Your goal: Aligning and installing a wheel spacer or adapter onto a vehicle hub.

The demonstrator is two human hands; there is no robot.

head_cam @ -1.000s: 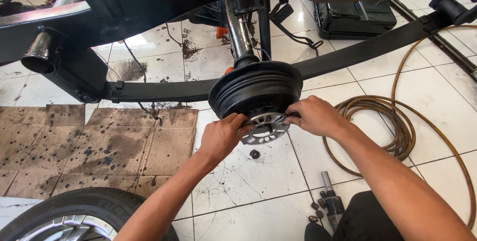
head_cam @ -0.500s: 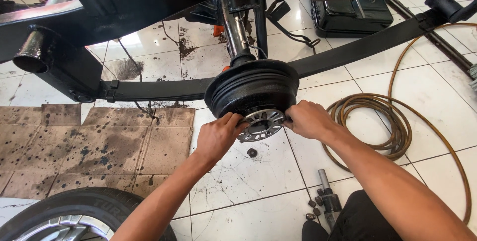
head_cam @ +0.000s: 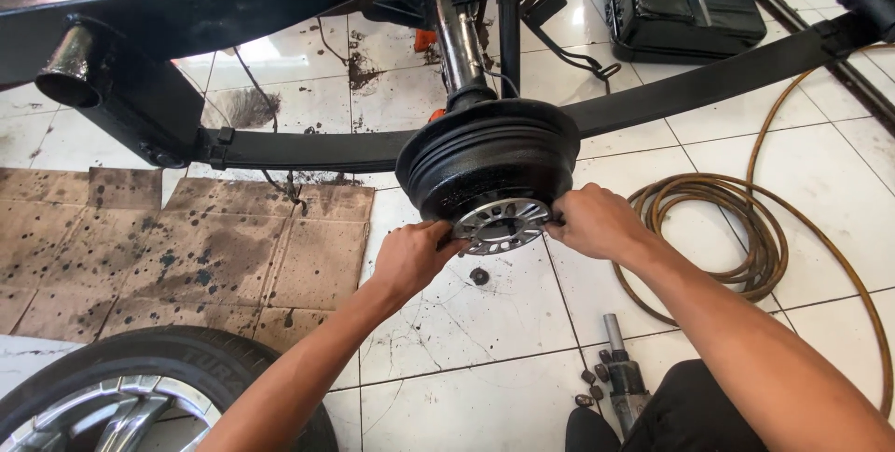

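Left hand (head_cam: 415,256) and right hand (head_cam: 597,224) pinch opposite edges of silver slotted spacer plate (head_cam: 502,225) against black brake drum (head_cam: 489,158), frame centre; keep plate flat, slots matched to stud holes, pressure even both sides

A silver slotted wheel spacer (head_cam: 503,225) sits flat against the black brake drum's (head_cam: 485,163) face.
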